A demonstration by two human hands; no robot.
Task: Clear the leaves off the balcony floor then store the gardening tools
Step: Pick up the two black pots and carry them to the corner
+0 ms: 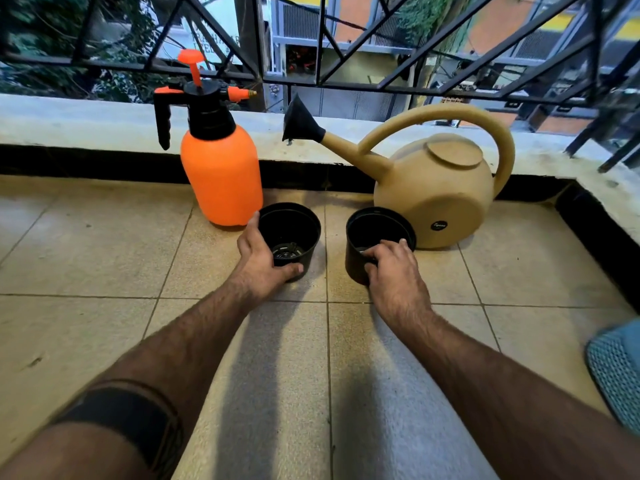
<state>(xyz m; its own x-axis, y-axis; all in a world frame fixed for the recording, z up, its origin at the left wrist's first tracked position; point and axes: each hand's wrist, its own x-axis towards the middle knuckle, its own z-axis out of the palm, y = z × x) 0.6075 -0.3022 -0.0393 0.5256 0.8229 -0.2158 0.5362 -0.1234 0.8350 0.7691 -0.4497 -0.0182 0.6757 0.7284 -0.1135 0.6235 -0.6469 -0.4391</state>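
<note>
- Your left hand (261, 259) wraps round the near side of the left black pot (294, 233), thumb at its base, fingers along the wall.
- Your right hand (393, 268) grips the right black pot (367, 237) at its near rim, fingers curled over the edge.
- Both pots stand upright on the tiled floor (104, 244), near each other but apart.
- Just behind them, the orange sprayer (223, 174) and beige watering can (436, 192) stand against the low wall (86, 116).
</note>
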